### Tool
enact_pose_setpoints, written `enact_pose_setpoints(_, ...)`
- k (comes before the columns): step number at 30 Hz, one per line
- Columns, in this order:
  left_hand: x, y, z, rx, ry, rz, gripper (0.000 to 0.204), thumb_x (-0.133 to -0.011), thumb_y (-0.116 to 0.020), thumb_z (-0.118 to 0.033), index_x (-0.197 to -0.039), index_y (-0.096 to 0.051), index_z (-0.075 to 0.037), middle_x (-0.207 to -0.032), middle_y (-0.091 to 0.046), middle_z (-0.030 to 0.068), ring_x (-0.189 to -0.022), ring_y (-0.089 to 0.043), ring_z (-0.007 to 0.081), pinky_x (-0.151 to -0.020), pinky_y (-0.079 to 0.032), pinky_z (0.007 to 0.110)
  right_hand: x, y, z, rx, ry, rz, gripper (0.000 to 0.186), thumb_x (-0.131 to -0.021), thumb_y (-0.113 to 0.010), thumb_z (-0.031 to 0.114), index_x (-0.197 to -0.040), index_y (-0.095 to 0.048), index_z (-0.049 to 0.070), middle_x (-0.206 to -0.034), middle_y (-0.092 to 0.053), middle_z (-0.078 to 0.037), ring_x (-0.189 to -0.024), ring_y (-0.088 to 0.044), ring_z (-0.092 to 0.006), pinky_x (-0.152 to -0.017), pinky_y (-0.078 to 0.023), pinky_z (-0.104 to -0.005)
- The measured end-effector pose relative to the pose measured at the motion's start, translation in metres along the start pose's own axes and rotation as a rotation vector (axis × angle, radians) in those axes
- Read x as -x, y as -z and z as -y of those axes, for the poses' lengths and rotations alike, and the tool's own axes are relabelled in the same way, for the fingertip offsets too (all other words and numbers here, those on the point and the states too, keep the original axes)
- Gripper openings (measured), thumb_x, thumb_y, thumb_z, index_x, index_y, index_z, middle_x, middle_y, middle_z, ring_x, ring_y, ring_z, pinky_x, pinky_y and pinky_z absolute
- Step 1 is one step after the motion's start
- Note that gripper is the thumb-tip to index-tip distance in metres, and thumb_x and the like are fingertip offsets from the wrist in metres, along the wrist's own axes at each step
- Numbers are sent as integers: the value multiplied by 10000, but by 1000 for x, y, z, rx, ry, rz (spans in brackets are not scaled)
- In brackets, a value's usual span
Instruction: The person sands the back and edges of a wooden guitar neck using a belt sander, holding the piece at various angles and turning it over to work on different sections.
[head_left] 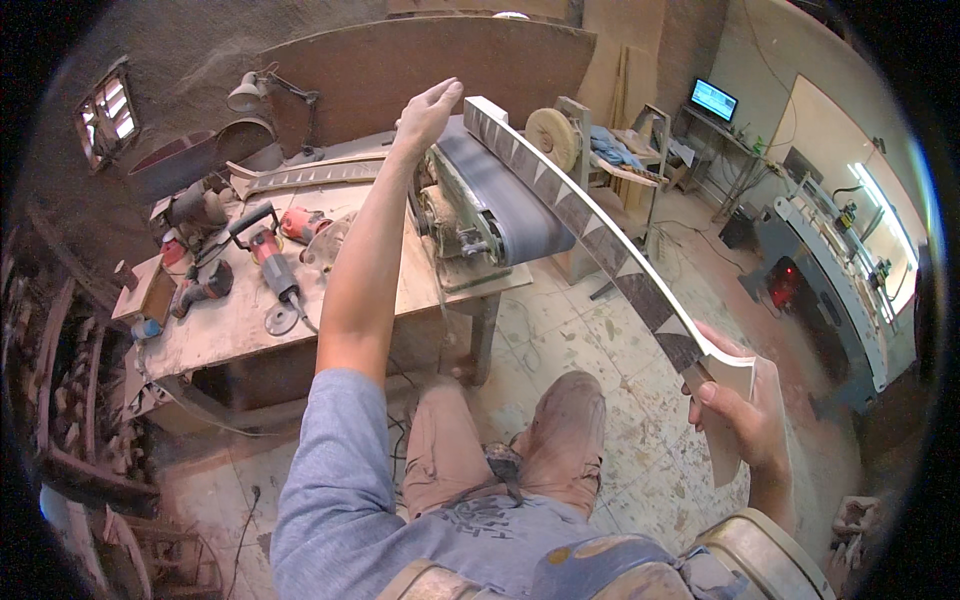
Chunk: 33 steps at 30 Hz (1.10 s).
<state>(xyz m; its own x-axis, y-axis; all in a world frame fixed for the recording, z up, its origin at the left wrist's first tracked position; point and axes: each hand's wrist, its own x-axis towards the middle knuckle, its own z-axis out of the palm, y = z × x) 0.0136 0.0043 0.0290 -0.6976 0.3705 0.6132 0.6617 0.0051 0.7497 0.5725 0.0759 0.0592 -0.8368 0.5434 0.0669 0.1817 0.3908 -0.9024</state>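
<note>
My right hand (738,415) grips the flared near end of a long, slightly curved strip (610,250), apparently wood. Its side is dark with a row of pale triangles, and its edge is whitish. The strip runs away from me to the far left, its far part over or beside the grey belt of a belt sander (515,205); contact cannot be made out. My left hand (428,118) is raised at the sander's far end, fingers stretched toward the strip's far tip, with a visible gap between. The left forearm hides part of the workbench.
On the workbench (375,340) lie an angle grinder (268,255), a cordless drill (202,288) and a similar patterned strip (315,178). A round buffing wheel (552,138) stands beyond the sander. A large grey machine (820,290) is at right. Scraps litter the tiled floor (640,400).
</note>
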Motion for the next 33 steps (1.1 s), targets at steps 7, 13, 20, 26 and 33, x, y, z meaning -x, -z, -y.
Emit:
enact_pose_setpoints(7, -14, -23, 23, -352, -136, 215, 597, -979, -580, -622, -1370, -689, -183, -1443, -629, 137, -1429, -495, 310, -1177, -383, 423, -29, -7, 2, 17, -33, 50, 700, -866, -740, 283, -1466, -548, -21, -988, -710, -113, -742, -693, -149, -658, -558, -289)
enact_pose_setpoints(13, -46, -16, 56, -486, -186, 174, 536, -977, -607, -556, -1339, -704, -172, -1510, -572, 115, -1414, -515, 335, -1170, -410, 447, -71, -22, -1, 40, -16, 126, 573, -951, -685, 226, -1472, -562, 21, -1102, -718, -87, -882, -713, -129, -768, -577, -286)
enact_pose_setpoints(20, -84, 6, 80, -501, -142, 237, 525, -989, -605, -511, -1337, -699, -130, -1434, -635, 122, -1352, -578, 337, -1140, -445, 419, -120, -40, 0, 97, 41, 129, 574, -952, -695, 258, -1457, -574, 12, -1034, -726, -78, -884, -705, -124, -767, -557, -286)
enact_pose_setpoints(26, -105, 30, 90, -628, -218, 295, 551, -988, -608, -536, -1304, -717, -99, -1438, -623, 150, -1353, -574, 335, -1131, -450, 418, -133, -38, 1, 141, 12, 169, 587, -917, -702, 217, -1447, -578, -1, -1016, -736, -72, -924, -685, -118, -838, -529, -280)
enact_pose_setpoints(33, -81, 26, 15, -589, -139, 515, 409, -984, -609, -426, -1114, -810, -95, -994, -774, 194, -942, -737, 320, -893, -559, 452, -88, 10, 1, 282, -17, 72, 567, -824, -752, 138, -1352, -652, -43, -1147, -740, -72, -1025, -636, -119, -944, -499, -297)
